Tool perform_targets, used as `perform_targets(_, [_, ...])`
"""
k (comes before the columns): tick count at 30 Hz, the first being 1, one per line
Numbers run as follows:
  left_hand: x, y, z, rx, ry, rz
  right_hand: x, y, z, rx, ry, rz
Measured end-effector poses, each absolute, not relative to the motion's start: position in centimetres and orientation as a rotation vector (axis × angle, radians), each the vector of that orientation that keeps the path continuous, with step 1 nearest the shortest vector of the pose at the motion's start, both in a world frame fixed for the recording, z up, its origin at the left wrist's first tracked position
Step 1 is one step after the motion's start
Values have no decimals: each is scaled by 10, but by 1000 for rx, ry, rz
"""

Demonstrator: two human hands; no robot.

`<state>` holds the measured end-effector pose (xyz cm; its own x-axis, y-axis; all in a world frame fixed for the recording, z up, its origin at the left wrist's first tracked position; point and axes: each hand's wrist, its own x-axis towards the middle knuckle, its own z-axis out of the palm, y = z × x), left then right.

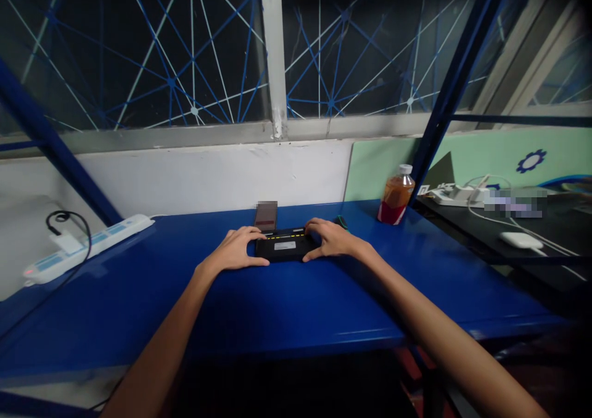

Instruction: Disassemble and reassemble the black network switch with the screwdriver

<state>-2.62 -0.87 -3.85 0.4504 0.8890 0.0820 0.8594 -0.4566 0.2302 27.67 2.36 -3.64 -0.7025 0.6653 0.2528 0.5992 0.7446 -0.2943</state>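
A flat black box (287, 255) with a white label and a yellow dashed line lies on the blue table (287, 307). My left hand (235, 249) grips its left end, thumb at the near edge and fingers over the far side. At the right end, my right hand (335, 240) holds it the same way, the thumb low on the front. Just behind the box is a dark, phone-like slab (266, 217), its top blurred out. A small dark thing with a green edge (341, 222) sits beyond my right hand.
A bottle of orange-brown drink (396, 197) stands at the back right. On the left lies a white power strip (108, 242) with a plug and black cable. Blue metal posts (456, 66) rise at both sides. A black side table (490, 230) carries white cables and a white adapter (522, 240).
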Motion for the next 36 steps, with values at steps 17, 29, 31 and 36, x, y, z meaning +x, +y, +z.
perform_targets(17, [-18, -9, -45, 2497, 1515, 372, 275, 23, -35, -954, -2519, 306])
perform_targets(29, [-12, -16, -35, 2462, 1512, 387, 275, 23, -30, -956, -2523, 316])
perform_targets(31, [-12, -15, -35, 2459, 1517, 376, 274, 24, -32, -954, -2527, 317])
perform_targets(36, [-12, -13, -38, 2464, 1527, 370, 274, 24, -32, -967, -2530, 317])
